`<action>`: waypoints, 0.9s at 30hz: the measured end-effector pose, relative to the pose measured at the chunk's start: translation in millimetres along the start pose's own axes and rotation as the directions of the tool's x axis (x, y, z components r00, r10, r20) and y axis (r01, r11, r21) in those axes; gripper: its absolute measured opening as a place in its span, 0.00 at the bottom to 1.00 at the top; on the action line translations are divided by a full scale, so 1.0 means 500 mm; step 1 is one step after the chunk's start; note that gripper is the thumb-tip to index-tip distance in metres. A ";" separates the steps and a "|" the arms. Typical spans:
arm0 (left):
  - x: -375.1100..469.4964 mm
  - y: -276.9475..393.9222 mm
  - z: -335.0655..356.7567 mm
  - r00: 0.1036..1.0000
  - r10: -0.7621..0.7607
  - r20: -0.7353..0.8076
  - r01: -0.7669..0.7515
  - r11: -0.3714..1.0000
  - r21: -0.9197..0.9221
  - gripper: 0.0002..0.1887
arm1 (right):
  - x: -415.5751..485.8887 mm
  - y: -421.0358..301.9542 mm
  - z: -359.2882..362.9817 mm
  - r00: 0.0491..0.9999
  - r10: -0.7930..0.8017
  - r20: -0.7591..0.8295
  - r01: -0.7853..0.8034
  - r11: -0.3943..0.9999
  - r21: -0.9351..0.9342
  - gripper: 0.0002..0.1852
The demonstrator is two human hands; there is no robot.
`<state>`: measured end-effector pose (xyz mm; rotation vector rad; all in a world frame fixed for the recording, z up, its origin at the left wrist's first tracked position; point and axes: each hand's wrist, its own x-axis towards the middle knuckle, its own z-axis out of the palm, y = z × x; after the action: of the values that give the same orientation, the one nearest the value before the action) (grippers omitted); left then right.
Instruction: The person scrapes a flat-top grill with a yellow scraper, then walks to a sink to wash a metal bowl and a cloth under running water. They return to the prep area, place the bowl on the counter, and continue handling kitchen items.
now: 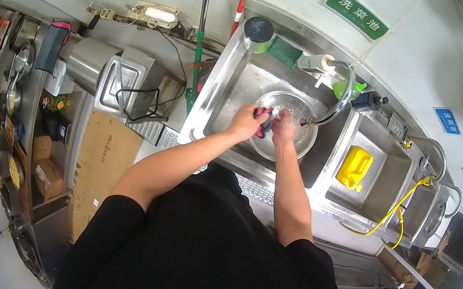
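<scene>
My left hand (pixel 246 123) is closed on a dark cloth with pink edging (pixel 263 122), held over a round metal basin (pixel 313 133). Just to the right of the cloth, my right hand (pixel 283 128) is under water splashing from the curved metal faucet (pixel 344 104); its fingers are blurred, and whether they grip part of the cloth cannot be seen. The basin stands inside the stainless steel sink (pixel 233 94), towards its right side.
Behind the sink stand a dark-lidded jar (pixel 258 33), a green scouring pad (pixel 285 52), a green bottle (pixel 344 89) and a dark pump bottle (pixel 368 101). A yellow jug (pixel 354 167) lies in the neighbouring sink (pixel 384 185). Left is a lidded metal container (pixel 123 83).
</scene>
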<state>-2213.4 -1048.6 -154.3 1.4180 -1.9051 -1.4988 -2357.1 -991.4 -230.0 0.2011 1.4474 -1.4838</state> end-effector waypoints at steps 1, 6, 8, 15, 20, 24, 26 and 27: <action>0.009 0.009 0.025 1.000 -0.007 -0.025 0.006 1.000 -0.028 0.18 | -0.003 0.005 0.002 0.999 0.030 0.045 -0.031 0.999 0.039 0.15; 0.023 0.023 0.094 0.997 -0.080 -0.004 0.077 0.974 -0.214 0.19 | -0.056 -0.008 -0.026 0.980 -0.149 0.129 0.149 0.989 0.011 0.17; 0.023 0.021 0.104 0.976 -0.145 -0.160 0.121 0.981 -0.152 0.19 | -0.079 -0.024 -0.040 0.947 -0.287 0.140 0.309 0.935 -0.171 0.15; 0.029 0.014 0.108 0.821 -0.455 0.346 0.566 0.565 -0.600 0.17 | -0.123 -0.051 -0.049 0.780 -0.450 0.435 0.621 0.472 -0.625 0.22; 0.010 0.028 0.134 0.973 -0.222 0.063 0.230 0.956 -0.181 0.20 | -0.141 -0.049 -0.049 0.530 -0.636 0.562 0.738 0.019 -0.674 0.29; 0.008 0.041 0.120 0.992 -0.088 0.093 0.077 0.991 0.114 0.26 | -0.155 -0.072 -0.057 0.836 -0.328 0.440 0.538 0.326 -0.778 0.23; 0.023 0.040 0.088 0.872 -0.373 0.316 0.464 0.836 -0.294 0.29 | -0.163 -0.093 -0.061 0.762 -0.328 0.558 0.627 0.159 -0.763 0.23; 0.029 0.034 0.060 0.739 -0.314 0.596 0.643 0.591 -0.487 0.32 | -0.168 -0.103 -0.062 0.738 -0.344 0.581 0.636 0.068 -0.768 0.23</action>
<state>-2250.5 -1045.8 -155.7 1.3472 -0.8956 -2.6462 -2369.9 -933.8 -145.0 -1.3928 2.0452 -0.7252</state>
